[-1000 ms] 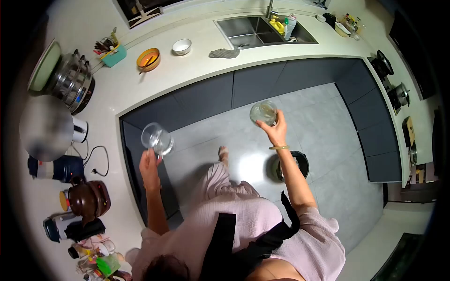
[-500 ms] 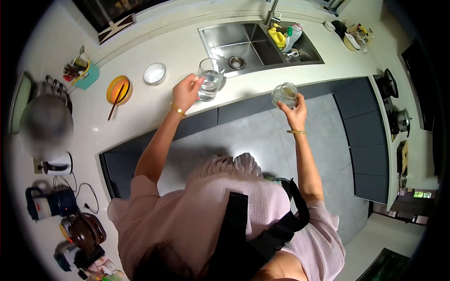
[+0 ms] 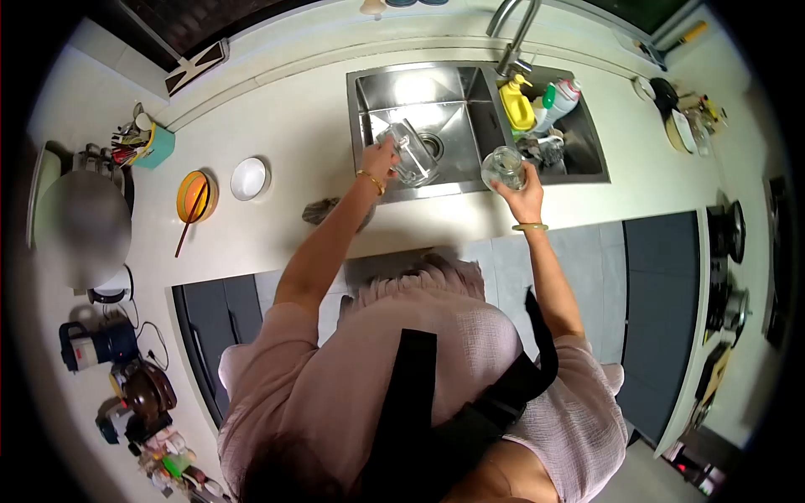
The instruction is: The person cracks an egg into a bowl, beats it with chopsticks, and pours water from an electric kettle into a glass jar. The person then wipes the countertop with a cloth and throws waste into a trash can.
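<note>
My left hand [image 3: 379,161] is closed round the handle of a clear glass mug [image 3: 411,156], which is tilted over the left basin of the steel sink [image 3: 381,88]. The basin's drain shows just behind the mug. My right hand [image 3: 521,194] grips a clear glass jar [image 3: 504,169] by its side, over the sink's front edge near the divider. The jar's round opening faces up toward the camera. Whether either vessel touches the sink I cannot tell.
A yellow bottle [image 3: 517,105] and a white-and-pink bottle [image 3: 560,104] stand in the right basin, near the faucet [image 3: 514,60]. Left of the sink are a grey cloth [image 3: 319,210], a white bowl [image 3: 250,178], an orange bowl [image 3: 191,201] with chopsticks and a teal utensil holder [image 3: 157,147].
The view has turned and moved closer to the sink. Both hands have gone from above the floor to the sink with the vessels. The mug has tipped over the left basin.
</note>
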Tool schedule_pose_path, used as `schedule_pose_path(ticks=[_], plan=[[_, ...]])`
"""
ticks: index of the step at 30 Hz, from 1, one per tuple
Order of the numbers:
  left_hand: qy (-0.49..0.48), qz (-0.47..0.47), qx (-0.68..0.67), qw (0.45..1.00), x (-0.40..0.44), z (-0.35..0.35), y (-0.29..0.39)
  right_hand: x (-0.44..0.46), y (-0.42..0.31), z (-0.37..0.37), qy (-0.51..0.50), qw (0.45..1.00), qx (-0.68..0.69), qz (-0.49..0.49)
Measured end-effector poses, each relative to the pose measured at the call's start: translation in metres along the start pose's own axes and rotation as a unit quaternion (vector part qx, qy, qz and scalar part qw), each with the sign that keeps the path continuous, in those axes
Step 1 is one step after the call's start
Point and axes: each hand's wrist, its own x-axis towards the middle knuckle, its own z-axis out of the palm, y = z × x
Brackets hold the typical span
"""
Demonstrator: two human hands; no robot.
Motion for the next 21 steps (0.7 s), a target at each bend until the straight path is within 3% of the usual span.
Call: schedule_pose_path(ticks=[4, 11, 13, 14, 16, 18, 19, 21], plan=[[0.023, -0.121, -0.115, 0.986, 0.037, 0.016, -0.015, 0.041, 0.027, 0.005, -0.049, 0.998, 0.002, -0.028], [0.095, -0.202, -0.277, 0.935, 0.07, 0.028, -0.044, 0.082, 0.055, 0.025, -0.129, 0.991, 0.001, -0.039], [0.037, -0.258, -0.439, 0.86, 0.081, 0.021, -0.055, 0.091, 0.06, 0.029, -0.206, 0.976, -0.028, -0.068], [0.04, -0.263, -0.44, 0.858, 0.086, 0.022, -0.062, 0.097, 0.063, 0.032, -0.21, 0.975, -0.03, -0.064], [0.122, -0.306, -0.563, 0.758, 0.076, 0.026, -0.052, 0.108, 0.065, 0.039, -0.274, 0.938, -0.148, -0.151], [0.129, -0.321, -0.593, 0.727, 0.069, 0.027, -0.048, 0.118, 0.057, 0.048, -0.362, 0.863, -0.3, -0.186], [0.131, -0.332, -0.622, 0.697, 0.067, 0.026, -0.05, 0.121, 0.056, 0.055, -0.366, 0.861, -0.3, -0.184], [0.124, -0.33, -0.656, 0.667, 0.066, 0.028, -0.057, 0.128, 0.052, 0.066, -0.462, 0.745, -0.437, -0.202]])
